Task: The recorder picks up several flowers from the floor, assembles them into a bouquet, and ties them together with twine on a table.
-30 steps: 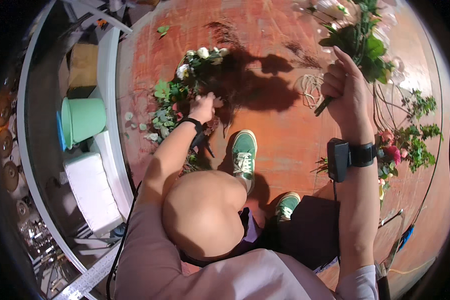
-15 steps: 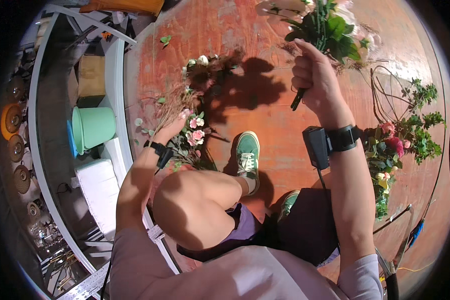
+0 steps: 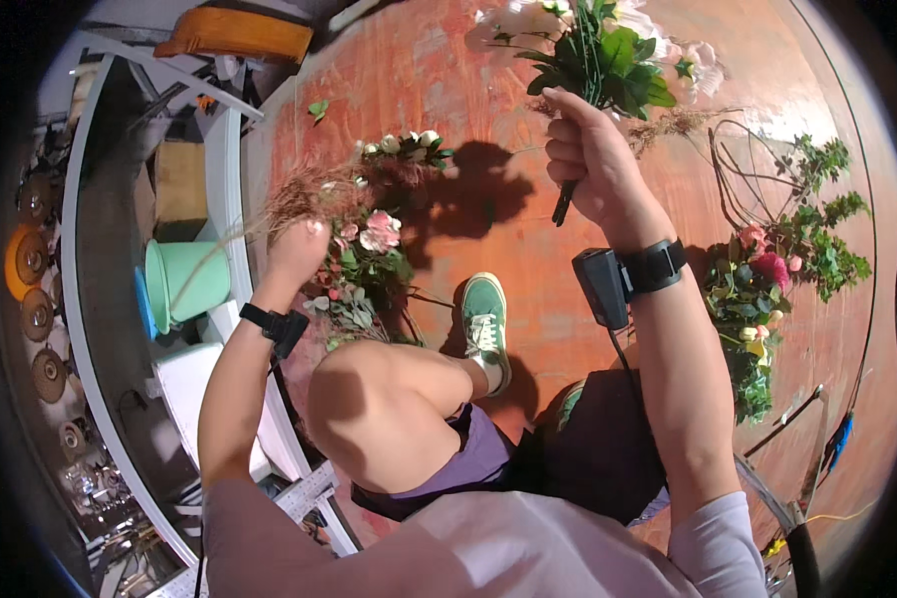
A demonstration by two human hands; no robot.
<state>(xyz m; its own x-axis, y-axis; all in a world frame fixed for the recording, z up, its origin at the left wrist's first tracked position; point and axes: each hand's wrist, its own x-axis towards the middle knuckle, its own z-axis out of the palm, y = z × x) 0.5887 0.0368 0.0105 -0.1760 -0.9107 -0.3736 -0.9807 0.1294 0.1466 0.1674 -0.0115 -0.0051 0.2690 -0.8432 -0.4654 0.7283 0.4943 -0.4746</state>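
My right hand (image 3: 598,164) is closed around the dark stems of an artificial bouquet (image 3: 618,65), held up above the floor. Green leaves and pale pink and white blossoms top it, and the stem ends poke out below my fist. On the left, my left hand (image 3: 297,257) is closed on a bunch of reddish-brown dried grass (image 3: 304,194). Its feathery heads show above the fingers and a thin stem slants out toward the lower left. Just beside that hand, pink flowers (image 3: 379,231) and grey-green leaves lie on the floor; white flowers (image 3: 409,143) lie farther off.
More artificial flowers (image 3: 757,269) and green leafy sprigs (image 3: 837,249) lie along the right. Left of me stands a metal-framed shelf (image 3: 74,249) with a mint-green bucket (image 3: 191,279), a cardboard box (image 3: 181,181) and a white block (image 3: 194,389). A wooden piece (image 3: 239,35) sits at the far left.
My left hand has shifted left, carrying the dried grass away from the pink flowers, which now show more fully. My right hand and its bouquet have moved slightly left in the view.
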